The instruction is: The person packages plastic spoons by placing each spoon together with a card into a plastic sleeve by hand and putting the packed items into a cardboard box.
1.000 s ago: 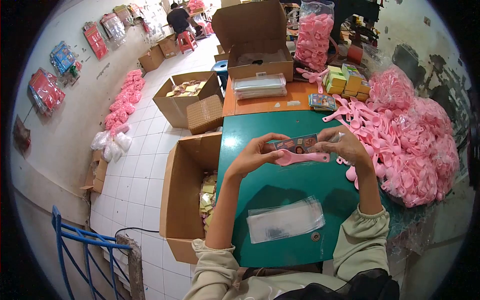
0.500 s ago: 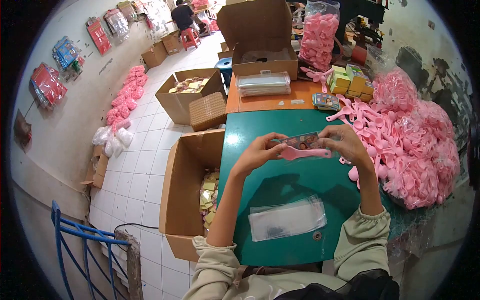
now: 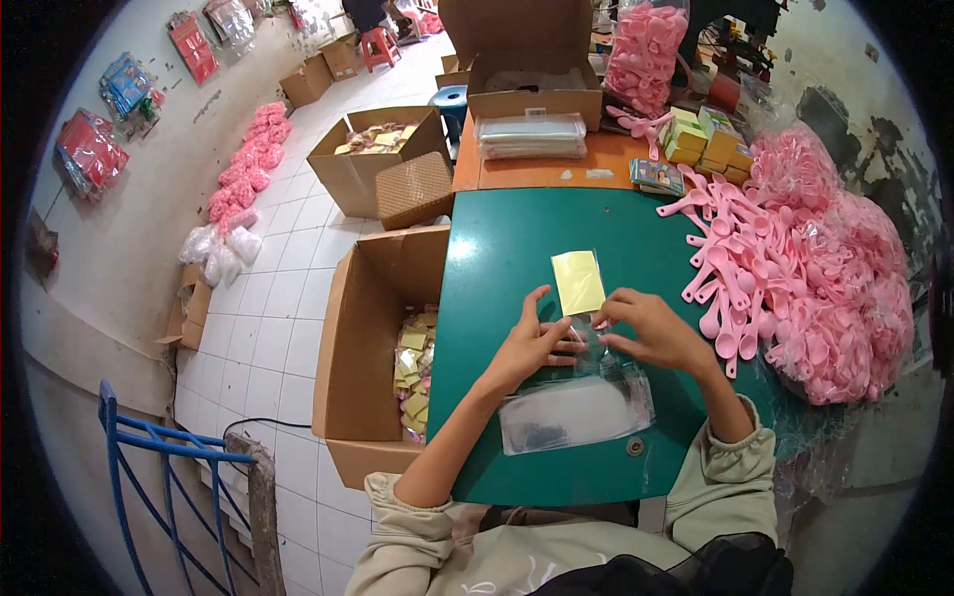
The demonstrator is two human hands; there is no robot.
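A clear plastic bag [image 3: 588, 335] with a yellow card [image 3: 578, 282] at its far end lies on the green table. The card's plain yellow side faces up, and no spoon shows in this bag. My left hand [image 3: 537, 343] rests at the bag's left edge, fingers apart and fingertips touching the plastic. From the right, my right hand [image 3: 651, 330] pinches the near part of the bag between thumb and fingers. Just below both hands lies a stack of flat clear bags [image 3: 576, 415].
Loose pink spoons [image 3: 730, 273] and bagged spoons [image 3: 855, 288] heap up on the right. Small card stacks [image 3: 656, 176] sit at the back. An open carton [image 3: 363, 343] holding packed yellow cards stands against the table's left side. A blue railing [image 3: 169, 447] is at lower left.
The bag went from being held up, with card picture and pink spoon showing, to lying on the table yellow side up. Both hands came down and nearer; the left fingers spread.
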